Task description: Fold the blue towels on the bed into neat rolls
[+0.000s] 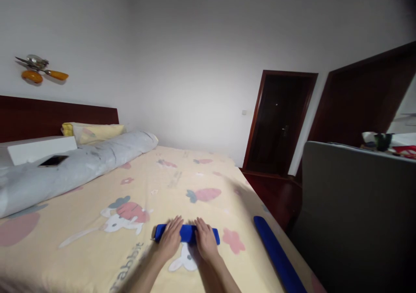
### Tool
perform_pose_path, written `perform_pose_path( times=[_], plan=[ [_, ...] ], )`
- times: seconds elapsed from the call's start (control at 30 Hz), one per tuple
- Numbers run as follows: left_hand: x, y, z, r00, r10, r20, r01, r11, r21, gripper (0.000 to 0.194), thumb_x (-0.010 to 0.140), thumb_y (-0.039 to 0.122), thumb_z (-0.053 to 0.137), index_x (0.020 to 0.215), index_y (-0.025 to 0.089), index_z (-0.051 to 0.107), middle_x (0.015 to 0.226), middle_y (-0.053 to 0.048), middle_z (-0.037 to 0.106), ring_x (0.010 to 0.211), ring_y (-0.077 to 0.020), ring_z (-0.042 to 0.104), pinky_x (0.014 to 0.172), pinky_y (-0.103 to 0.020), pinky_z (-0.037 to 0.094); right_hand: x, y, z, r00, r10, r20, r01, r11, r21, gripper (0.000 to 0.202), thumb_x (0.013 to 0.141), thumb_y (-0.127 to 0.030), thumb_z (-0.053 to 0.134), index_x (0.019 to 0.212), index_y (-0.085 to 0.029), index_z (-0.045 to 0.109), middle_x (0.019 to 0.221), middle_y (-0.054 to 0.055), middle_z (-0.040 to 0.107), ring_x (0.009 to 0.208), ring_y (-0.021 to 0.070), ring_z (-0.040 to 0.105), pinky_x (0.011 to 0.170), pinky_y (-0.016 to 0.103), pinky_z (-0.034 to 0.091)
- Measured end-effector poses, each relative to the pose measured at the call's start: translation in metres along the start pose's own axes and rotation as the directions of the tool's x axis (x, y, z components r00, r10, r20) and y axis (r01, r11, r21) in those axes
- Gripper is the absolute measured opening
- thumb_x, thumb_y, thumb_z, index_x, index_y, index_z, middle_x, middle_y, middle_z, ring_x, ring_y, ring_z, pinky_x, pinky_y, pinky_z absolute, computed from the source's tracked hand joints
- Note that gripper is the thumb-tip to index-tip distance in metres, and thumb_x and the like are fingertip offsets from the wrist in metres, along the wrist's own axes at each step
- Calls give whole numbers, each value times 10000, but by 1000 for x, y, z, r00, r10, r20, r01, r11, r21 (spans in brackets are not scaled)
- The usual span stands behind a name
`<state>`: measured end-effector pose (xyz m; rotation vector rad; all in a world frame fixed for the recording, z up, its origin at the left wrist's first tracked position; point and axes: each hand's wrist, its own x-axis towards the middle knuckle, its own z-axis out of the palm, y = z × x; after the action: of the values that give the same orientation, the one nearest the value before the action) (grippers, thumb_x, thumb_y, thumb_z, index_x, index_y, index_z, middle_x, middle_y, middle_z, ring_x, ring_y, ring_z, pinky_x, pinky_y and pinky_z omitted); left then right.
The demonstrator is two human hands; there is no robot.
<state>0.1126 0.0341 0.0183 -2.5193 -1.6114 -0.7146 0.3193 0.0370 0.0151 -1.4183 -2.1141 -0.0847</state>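
A short, flat blue bundle [187,233], perhaps of folded fabric, lies crosswise on the bed's printed sheet [195,176]. My left hand [173,236] rests on its left part with the fingers stretched forward over it. On its right part lies my right hand [205,236], also flat, fingers extended. Both palms press from above rather than wrapping round it. Off to the right, a long blue strip [276,254] of the same colour lies along the bed's edge, touched by neither hand. The bundle's exact kind cannot be made out.
A grey rolled quilt [110,150] lies across the head of the bed, with a dark phone [53,161] on it. Behind are a white box [42,149] and a yellow pillow [97,131]. A dark grey panel [354,210] stands beyond the bed's right edge.
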Motion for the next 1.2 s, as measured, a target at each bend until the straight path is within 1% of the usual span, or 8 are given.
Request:
perform_pose_path(
  times=[0.1,0.17,0.33,0.53,0.77,1.03,1.13,1.2],
  plan=[
    [7,18,11,993,81,84,-82,997,11,580,901,150,344,1481,157,342,1547,-89,352,1436,-198,290,1181,-430,257,2,-19,11,992,-101,80,98,994,38,489,962,-273,357,1438,-181,420,1474,111,445,1378,250,386,1097,446,354],
    [5,18,13,991,90,103,-93,995,24,557,940,226,339,1495,174,314,1548,-91,347,1433,-212,297,1176,-447,258,0,-19,10,986,-120,114,117,992,36,505,974,-324,363,1463,-198,378,1491,101,416,1389,246,367,1112,451,338],
    [-13,-9,0,990,60,126,-67,996,56,601,949,404,405,1517,308,234,1567,-40,320,1434,-251,294,1155,-493,255,-12,5,-13,970,-142,198,134,990,52,570,972,-466,366,1495,-249,300,1521,76,360,1411,259,323,1147,492,271],
    [-29,-39,-20,986,5,166,-25,992,121,656,926,332,448,1520,352,172,1590,-26,262,1452,-244,246,1149,-479,221,-21,34,-38,949,-71,307,57,997,54,596,950,-433,389,1503,-238,281,1546,80,308,1435,260,269,1158,504,222],
    [-36,-57,-32,964,-100,245,64,986,152,626,935,331,434,1509,383,191,1598,5,231,1468,-237,198,1151,-500,209,-23,62,-49,919,62,390,-70,998,5,604,925,-447,393,1497,-278,295,1554,60,295,1444,254,246,1139,535,209],
    [-39,-72,-32,965,-107,239,53,974,222,600,952,254,401,1507,374,207,1584,-4,261,1461,-230,218,1143,-516,213,-27,68,-47,942,92,323,-105,994,25,573,888,-317,392,1456,-247,381,1514,94,390,1402,258,340,1109,509,249],
    [-40,-73,-28,973,-116,200,62,963,261,595,940,219,415,1496,367,264,1563,-11,313,1444,-231,267,1140,-499,233,-28,61,-54,968,65,240,-85,994,72,516,857,-255,423,1369,-215,475,1415,129,519,1299,270,469,1068,484,291],
    [-41,-73,-26,979,-110,171,60,959,277,601,919,185,430,1484,354,313,1549,-13,344,1433,-225,297,1143,-481,237,-26,54,-62,980,60,192,-78,993,90,426,826,-207,440,1232,-192,567,1246,130,639,1161,266,561,1019,448,328]
  ],
)
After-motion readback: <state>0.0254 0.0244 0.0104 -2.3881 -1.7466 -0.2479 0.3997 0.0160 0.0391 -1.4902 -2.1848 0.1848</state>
